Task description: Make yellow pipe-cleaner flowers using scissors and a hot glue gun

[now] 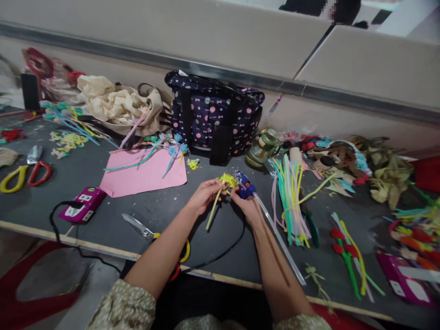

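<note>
The left hand (208, 192) pinches a pale yellow stem (213, 211) between thumb and fingers, just below a fuzzy yellow head (226, 178), above the middle of the tabletop (151, 204), between its near and far edges. The right hand (244, 201) looks curled around a blue glue gun (244, 184), fingertips close to that head — whether they touch it I cannot tell. A clear glue stick (282, 245) runs from the gun's back toward the near edge. Head and stem already sit together, though whether glue has fixed them does not show, so I judge this piece partly made. A small yellow heap (193, 163) lies just beyond the left hand, toward the far edge. Scissors (137, 224) lie partly under the left forearm at the near edge. Farther left, blue-headed pieces (177, 145) that look finished rest on the right end of a pink sheet (144, 179). Right of the glue stick, a thick bundle of coloured stems (290, 201) is plenty of material seemingly unused; beyond it, toward the near right corner, red-headed pieces (345, 247) on green stems look complete — so some work appears done, with much stock remaining.
</note>
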Available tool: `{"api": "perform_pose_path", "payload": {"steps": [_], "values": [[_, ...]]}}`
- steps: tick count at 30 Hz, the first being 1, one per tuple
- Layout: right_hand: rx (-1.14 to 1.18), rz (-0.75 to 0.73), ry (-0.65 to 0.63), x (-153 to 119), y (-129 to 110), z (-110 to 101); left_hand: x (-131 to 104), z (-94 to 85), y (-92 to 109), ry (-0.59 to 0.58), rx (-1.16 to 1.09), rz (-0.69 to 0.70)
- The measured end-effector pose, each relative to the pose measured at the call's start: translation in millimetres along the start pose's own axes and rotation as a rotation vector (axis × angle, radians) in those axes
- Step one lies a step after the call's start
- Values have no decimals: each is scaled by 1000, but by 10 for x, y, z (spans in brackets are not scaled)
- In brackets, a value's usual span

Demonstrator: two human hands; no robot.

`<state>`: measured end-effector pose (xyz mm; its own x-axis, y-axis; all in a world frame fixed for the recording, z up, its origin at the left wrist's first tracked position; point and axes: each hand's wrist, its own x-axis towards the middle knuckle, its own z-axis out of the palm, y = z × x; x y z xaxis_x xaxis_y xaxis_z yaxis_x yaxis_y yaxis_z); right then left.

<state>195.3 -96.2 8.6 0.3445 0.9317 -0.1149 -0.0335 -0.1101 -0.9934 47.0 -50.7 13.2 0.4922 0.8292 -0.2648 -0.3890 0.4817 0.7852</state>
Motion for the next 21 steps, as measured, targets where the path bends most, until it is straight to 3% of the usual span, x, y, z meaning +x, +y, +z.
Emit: {"api": "perform_pose_path", "payload": {"steps": [10, 21], "values": [[-29, 10, -36, 10, -33, -34, 20, -21, -11, -51, 11, -5], [147, -43, -127, 23, 45, -62, -4, 19, 19, -25, -36, 27]]}}
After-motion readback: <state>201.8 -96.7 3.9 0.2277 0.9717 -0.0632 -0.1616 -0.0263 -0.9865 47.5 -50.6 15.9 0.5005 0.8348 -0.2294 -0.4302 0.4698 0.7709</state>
